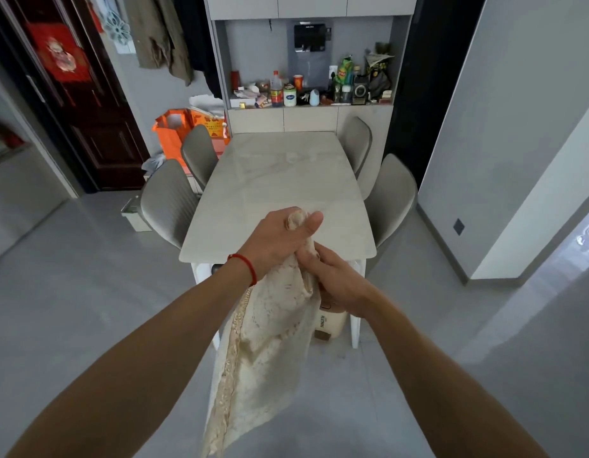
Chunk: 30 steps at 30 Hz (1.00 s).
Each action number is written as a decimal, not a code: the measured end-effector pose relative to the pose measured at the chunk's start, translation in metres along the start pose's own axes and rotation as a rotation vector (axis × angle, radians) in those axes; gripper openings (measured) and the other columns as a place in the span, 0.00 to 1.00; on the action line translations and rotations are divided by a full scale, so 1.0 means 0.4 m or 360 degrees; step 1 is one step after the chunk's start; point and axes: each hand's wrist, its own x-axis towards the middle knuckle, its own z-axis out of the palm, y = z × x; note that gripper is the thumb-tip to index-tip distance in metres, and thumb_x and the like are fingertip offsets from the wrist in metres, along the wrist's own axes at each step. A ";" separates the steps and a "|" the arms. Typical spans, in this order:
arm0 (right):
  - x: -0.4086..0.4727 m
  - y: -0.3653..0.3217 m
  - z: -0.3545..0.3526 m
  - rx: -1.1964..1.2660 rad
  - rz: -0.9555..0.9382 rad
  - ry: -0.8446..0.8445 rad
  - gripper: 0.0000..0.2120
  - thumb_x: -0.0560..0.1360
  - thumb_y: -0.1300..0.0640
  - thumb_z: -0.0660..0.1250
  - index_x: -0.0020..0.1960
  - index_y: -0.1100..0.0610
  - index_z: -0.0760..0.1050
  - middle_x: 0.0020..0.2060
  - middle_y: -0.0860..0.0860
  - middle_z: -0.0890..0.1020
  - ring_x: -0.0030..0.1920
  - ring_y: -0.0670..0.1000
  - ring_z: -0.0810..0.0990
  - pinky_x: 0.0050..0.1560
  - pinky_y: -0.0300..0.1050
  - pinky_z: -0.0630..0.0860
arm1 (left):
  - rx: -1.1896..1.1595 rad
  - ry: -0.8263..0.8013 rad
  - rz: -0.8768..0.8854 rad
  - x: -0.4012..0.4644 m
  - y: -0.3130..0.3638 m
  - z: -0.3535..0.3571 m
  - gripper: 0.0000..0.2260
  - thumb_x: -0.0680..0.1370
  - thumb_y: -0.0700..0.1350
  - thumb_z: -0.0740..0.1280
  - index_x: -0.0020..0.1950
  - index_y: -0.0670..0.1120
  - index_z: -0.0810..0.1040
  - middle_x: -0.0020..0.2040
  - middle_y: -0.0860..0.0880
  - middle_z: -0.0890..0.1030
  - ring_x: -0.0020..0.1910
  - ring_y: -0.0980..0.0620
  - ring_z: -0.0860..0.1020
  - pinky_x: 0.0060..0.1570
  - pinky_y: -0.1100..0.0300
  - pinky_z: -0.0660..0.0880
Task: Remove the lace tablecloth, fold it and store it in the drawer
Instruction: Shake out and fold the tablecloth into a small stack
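Lace tablecloth [270, 342] is off the table, hanging from my hands in front of me, gathered into a long loose bundle that drapes down toward the floor. Trimmed edge runs down its left side.

Left hand [279, 239]: fist closed around the top of the bundle, thumb clamped over, a bit of cloth poking out above the grip. Right hand [332, 279]: just below, fingers curled shut on the gathered cloth right under the left fist. The two hands touch.

Handling, my guess: light, very soft, zero stiffness, so it sags wherever unsupported. Open lace snags on nails and on the red cord bracelet [248, 267]. Not slippery. For a clean fold I'd find two corners along the trimmed edge and pinch there, not mid-bundle.

Beyond the hands: table [279, 180] top is bare. Chairs [166, 203] on both sides. Cluttered cabinet [313, 97] behind. Can't tell which drawer is meant.
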 end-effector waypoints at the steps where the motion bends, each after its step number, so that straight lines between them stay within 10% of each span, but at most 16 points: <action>1: 0.008 0.004 0.010 0.0085 0.0038 0.0047 0.20 0.78 0.32 0.65 0.61 0.43 0.82 0.58 0.50 0.87 0.60 0.51 0.86 0.53 0.42 0.83 | 0.0020 0.0054 0.0004 0.003 -0.002 -0.013 0.30 0.69 0.78 0.65 0.50 0.54 0.83 0.45 0.50 0.85 0.45 0.52 0.84 0.49 0.54 0.83; 7: 0.028 0.017 -0.049 0.0299 0.0123 0.0722 0.17 0.71 0.41 0.68 0.54 0.48 0.85 0.47 0.52 0.90 0.49 0.55 0.89 0.39 0.47 0.84 | -0.0188 0.0511 -0.0235 0.023 -0.045 -0.138 0.31 0.66 0.79 0.65 0.41 0.51 0.83 0.29 0.55 0.75 0.23 0.57 0.68 0.25 0.64 0.68; 13: -0.008 -0.002 -0.183 -0.0017 -0.0030 0.0809 0.16 0.82 0.44 0.66 0.56 0.55 0.85 0.51 0.57 0.89 0.52 0.58 0.89 0.49 0.53 0.87 | -0.0525 0.0787 -0.0527 0.040 -0.101 -0.244 0.24 0.75 0.69 0.67 0.37 0.49 0.81 0.34 0.50 0.74 0.33 0.50 0.72 0.38 0.56 0.73; 18: -0.013 -0.049 -0.236 -0.0546 -0.0271 0.0938 0.12 0.83 0.46 0.67 0.48 0.50 0.86 0.43 0.51 0.89 0.45 0.50 0.89 0.44 0.39 0.84 | -0.0627 0.0448 -0.0482 0.067 -0.069 -0.288 0.21 0.74 0.68 0.68 0.45 0.50 0.78 0.41 0.51 0.76 0.40 0.52 0.74 0.43 0.57 0.74; 21: -0.012 -0.089 -0.258 -0.0537 -0.0275 0.0876 0.12 0.82 0.46 0.67 0.49 0.49 0.87 0.46 0.49 0.90 0.48 0.50 0.89 0.52 0.46 0.86 | -0.0797 0.0073 -0.0245 0.070 -0.068 -0.331 0.10 0.71 0.43 0.69 0.51 0.49 0.75 0.43 0.51 0.76 0.40 0.53 0.76 0.45 0.57 0.72; 30: 0.018 -0.189 -0.287 -0.0793 -0.0405 0.1167 0.13 0.79 0.42 0.68 0.45 0.49 0.85 0.41 0.52 0.87 0.41 0.50 0.85 0.46 0.53 0.83 | -0.0929 -0.0379 0.0075 0.079 -0.062 -0.382 0.31 0.65 0.28 0.58 0.64 0.51 0.72 0.50 0.50 0.73 0.44 0.53 0.75 0.46 0.61 0.73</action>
